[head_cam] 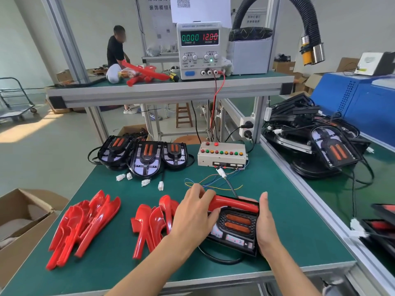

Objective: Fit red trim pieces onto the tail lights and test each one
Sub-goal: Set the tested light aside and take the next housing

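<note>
A black tail light (pixel 235 229) with two orange bars lies on the green mat (pixel 288 221) in front of me. A red trim piece (pixel 235 205) sits along its far edge. My left hand (pixel 196 214) lies over the light's left side, its fingers curled round the trim's left end. My right hand (pixel 265 225) holds the light's right edge, thumb up. Two piles of loose red trim pieces lie to the left: one (pixel 85 223) at far left, one (pixel 154 218) beside my left hand.
Three tail lights (pixel 147 157) with white connectors stand at the mat's far side beside a button test box (pixel 222 154). Coloured wires (pixel 213 182) run from the box. A power supply (pixel 199 50) reads 12.00. More lights (pixel 320 142) are heaped at right; a cardboard box (pixel 19 221) stands at left.
</note>
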A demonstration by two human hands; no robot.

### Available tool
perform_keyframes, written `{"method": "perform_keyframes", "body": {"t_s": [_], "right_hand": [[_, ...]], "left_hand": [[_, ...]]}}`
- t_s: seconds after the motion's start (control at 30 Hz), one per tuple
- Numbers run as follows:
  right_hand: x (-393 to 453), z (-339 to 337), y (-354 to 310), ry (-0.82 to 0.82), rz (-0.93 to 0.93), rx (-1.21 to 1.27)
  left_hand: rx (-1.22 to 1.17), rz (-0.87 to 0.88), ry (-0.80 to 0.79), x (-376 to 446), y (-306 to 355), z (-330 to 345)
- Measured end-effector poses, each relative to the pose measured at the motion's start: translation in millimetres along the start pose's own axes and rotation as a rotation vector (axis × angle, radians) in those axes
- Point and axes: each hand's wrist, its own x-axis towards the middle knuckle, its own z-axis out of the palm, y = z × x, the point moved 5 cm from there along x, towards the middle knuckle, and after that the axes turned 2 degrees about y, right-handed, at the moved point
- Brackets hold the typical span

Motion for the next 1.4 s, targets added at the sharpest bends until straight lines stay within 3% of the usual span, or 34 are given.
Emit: {"method": "perform_keyframes", "body": {"t_s": [0.5,0.7,0.9,1.03,1.2,1.4], "right_hand": [[-10,2,-12,-0.078,-0.099,-0.055],[-10,-2,-9,-0.083,-0.094,-0.07],[-5,-7,-4,-0.08,-0.069,-0.071],[-4,-8,-3,-0.061,-0.062,-0.049],[-6,-9,-4,-0.067,-0.065,-0.012],[-5,-12,-3,-0.075,-0.075,0.019]], "left_hand": [[0.037,-0.005,-0.056,-3,-1,9],[0.028,0.026,0.009,-1,-2,9],[-0.134,-0.024,-0.025,-1,-15,12],[-0.341,-0.217,0.052,3,-40,4],[-0.583,-0.449,-0.318,8,-57,25],[-0.971,-0.657,-0.548,8,-53,37]]}}
